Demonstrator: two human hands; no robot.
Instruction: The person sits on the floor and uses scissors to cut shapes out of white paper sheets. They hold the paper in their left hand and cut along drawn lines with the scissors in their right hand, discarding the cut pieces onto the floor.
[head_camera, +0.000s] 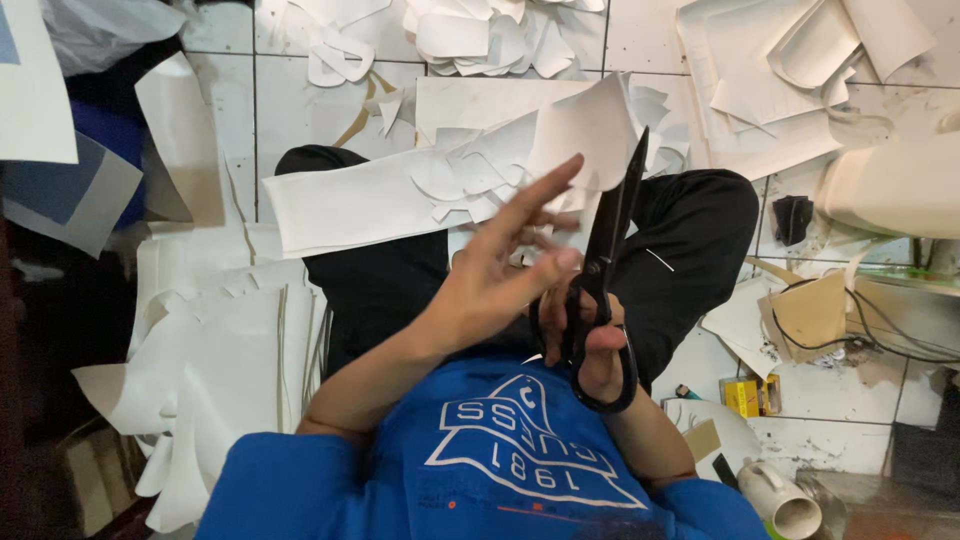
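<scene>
Right hand (598, 345) clamped on one pair of black scissors (606, 268); left hand (497, 280) empty, fingers spread.

One pair of black scissors (605, 290) is showing, held in one right hand (590, 345); one left hand (490, 280) is showing beside it. One long white strip (370, 205) is lying across the lap. One white cup (785, 498) and one yellow box (742, 396) are sitting toward the floor's lower right corner. One brown card piece (812, 312) is lying there too. Loose white offcuts on the floor (230, 100) are proving too many and too overlapped to count.
</scene>
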